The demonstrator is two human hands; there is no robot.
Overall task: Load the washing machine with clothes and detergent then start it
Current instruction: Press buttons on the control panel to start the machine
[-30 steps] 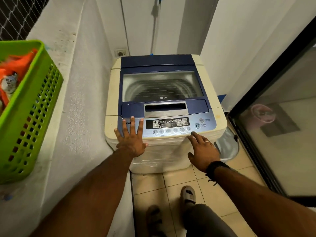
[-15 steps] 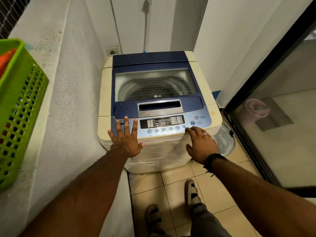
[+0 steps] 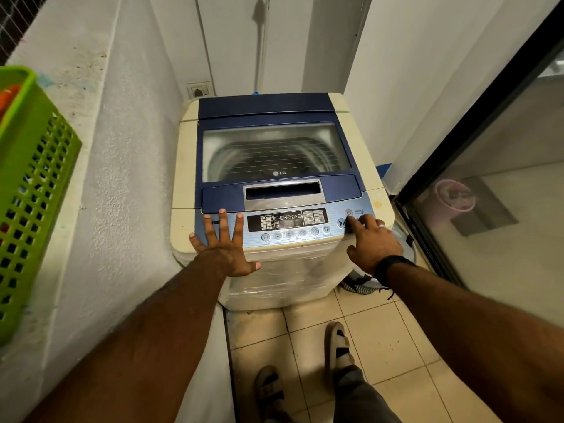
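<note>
A cream and blue top-loading washing machine (image 3: 360, 141) stands in the corner, its glass lid (image 3: 274, 151) down. My left hand (image 3: 224, 248) lies flat with fingers spread on the front left of the control panel (image 3: 287, 224). My right hand (image 3: 372, 242) is at the panel's right end, its forefinger stretched onto the start/pause button (image 3: 341, 223), just below the power button (image 3: 348, 212). A green plastic basket (image 3: 33, 184) holding something orange sits on the ledge at the far left.
A white wall ledge (image 3: 100, 209) runs along the left. A glass sliding door (image 3: 488, 184) with a black frame closes off the right. A wall socket (image 3: 199, 90) sits behind the machine. My feet (image 3: 338, 346) stand on beige floor tiles.
My right hand has slid rightwards along the panel, from the row of lower buttons to the start/pause button. My left hand has stayed flat on the panel. The view has shifted right.
</note>
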